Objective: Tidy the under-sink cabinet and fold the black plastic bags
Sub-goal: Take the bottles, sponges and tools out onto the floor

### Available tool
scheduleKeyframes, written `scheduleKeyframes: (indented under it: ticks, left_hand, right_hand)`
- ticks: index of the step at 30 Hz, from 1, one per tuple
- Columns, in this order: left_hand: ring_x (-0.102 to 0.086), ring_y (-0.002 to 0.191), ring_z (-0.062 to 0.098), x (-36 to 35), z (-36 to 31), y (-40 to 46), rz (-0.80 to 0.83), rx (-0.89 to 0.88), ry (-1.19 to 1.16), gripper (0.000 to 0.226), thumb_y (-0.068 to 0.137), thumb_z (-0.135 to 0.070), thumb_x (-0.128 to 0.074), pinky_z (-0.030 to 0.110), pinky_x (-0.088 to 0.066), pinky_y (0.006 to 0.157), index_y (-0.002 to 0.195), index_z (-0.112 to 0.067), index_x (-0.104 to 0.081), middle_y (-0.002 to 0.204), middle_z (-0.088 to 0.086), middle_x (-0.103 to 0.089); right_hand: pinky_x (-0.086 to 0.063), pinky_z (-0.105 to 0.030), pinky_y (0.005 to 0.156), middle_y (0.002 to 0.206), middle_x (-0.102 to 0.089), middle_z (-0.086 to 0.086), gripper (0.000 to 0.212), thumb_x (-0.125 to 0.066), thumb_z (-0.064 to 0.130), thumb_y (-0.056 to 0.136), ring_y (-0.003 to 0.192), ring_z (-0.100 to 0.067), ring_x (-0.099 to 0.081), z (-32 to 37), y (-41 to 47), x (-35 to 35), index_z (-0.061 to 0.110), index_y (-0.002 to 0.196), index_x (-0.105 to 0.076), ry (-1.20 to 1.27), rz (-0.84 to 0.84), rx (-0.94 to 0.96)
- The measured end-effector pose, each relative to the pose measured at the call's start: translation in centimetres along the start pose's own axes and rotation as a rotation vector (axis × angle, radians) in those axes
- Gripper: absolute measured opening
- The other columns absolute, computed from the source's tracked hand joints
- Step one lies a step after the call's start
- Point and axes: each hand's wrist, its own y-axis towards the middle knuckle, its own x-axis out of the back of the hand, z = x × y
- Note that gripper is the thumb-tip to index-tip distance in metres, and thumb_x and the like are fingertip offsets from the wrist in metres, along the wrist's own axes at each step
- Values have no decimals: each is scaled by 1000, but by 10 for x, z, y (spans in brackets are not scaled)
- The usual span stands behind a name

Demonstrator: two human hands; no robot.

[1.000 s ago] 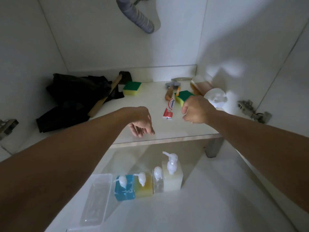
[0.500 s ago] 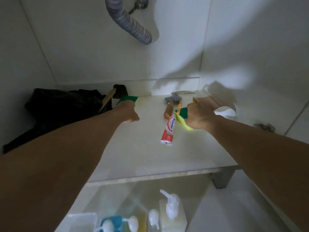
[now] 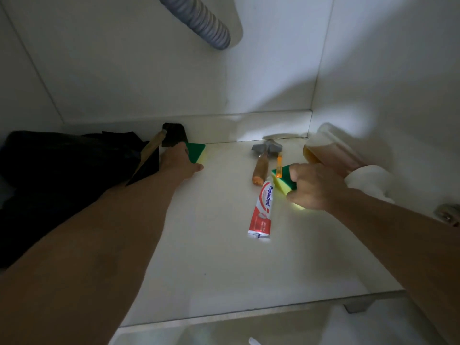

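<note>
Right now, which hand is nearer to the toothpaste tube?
Right. The right hand holds a sponge just beside the toothpaste tube; the left hand is farther, at the back sponge.

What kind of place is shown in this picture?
Most likely the inside of an under-sink cabinet: a grey corrugated drain hose hangs from above, plain white panel walls enclose a white shelf, and a green-and-yellow sponge lies there.

place: home under-sink cabinet
signs: drain hose point(image 3: 199, 19), white shelf point(image 3: 224, 257), sponge point(image 3: 198, 151), toothpaste point(image 3: 262, 210), hinge point(image 3: 446, 215)
</note>
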Motion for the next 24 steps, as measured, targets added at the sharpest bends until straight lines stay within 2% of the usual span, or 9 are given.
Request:
scheduleKeyframes:
  ticks: [3,6,8,10,12,15,19,22,24]
  left_hand:
    - [-47,115,31,-1,-7,-4,-24,56,57,67,74,-26,-78,35,-46,83,127,-4,-45,128,19,-48]
    - [-41,126,35,3,-21,-16,14,182,106,93,71,-32,-78,40,-48,95,143,-6,-25,138,20,-39]
    - [-41,127,34,12,-28,-26,53,241,81,101,72,-29,-75,39,-47,97,149,-4,-15,141,19,-37]
    - [-51,108,30,25,-34,-39,109,263,-40,96,71,-23,-73,35,-51,85,147,-1,-19,133,17,-43]
    - [-52,88,25,38,-40,-56,162,256,-124,86,70,-21,-70,30,-50,68,142,0,-28,119,15,-46]
    - [-52,93,26,54,-51,-90,236,235,-150,73,67,-17,-68,27,-47,64,132,0,-39,114,16,-46]
    - [-51,92,27,73,-63,-148,321,221,-99,60,66,-18,-71,28,-48,68,118,-4,-45,111,16,-47]
    - [-53,104,31,87,-66,-194,471,210,-83,70,64,-19,-81,41,-52,88,122,-8,-43,115,15,-50]
    - [-55,105,31,98,-65,-223,579,202,-71,73,64,-19,-86,46,-51,94,123,-7,-45,115,14,-54]
  right_hand:
    - [-39,-26,67,79,-50,4,36,-73,33,74,85,-24,-56,2,-1,5,25,89,-42,0,41,-14]
    - [-41,-28,70,95,-56,0,46,-78,38,69,92,-24,-56,7,-9,14,24,98,-45,28,91,-81]
    - [-45,-29,73,94,-52,2,57,-78,42,66,95,-22,-54,13,-18,23,21,107,-45,49,138,-148]
    - [-49,-32,77,90,-46,3,64,-78,46,65,94,-21,-54,21,-30,35,20,113,-43,51,177,-211]
    - [-50,-32,76,93,-48,2,59,-75,48,68,85,-18,-54,28,-43,47,17,109,-47,35,233,-244]
    - [-50,-29,69,96,-54,-1,41,-71,50,71,84,-19,-56,38,-68,66,17,87,-52,40,311,-246]
    - [-53,-28,68,91,-50,-5,33,-68,42,78,83,-23,-57,49,-106,90,15,92,-53,83,376,-263]
    - [-60,-48,70,101,-56,-13,44,-72,33,69,89,-33,-62,58,-133,106,12,104,-55,163,430,-267]
    - [-60,-53,67,106,-57,-14,53,-77,33,67,90,-33,-61,67,-152,113,15,111,-53,205,485,-237]
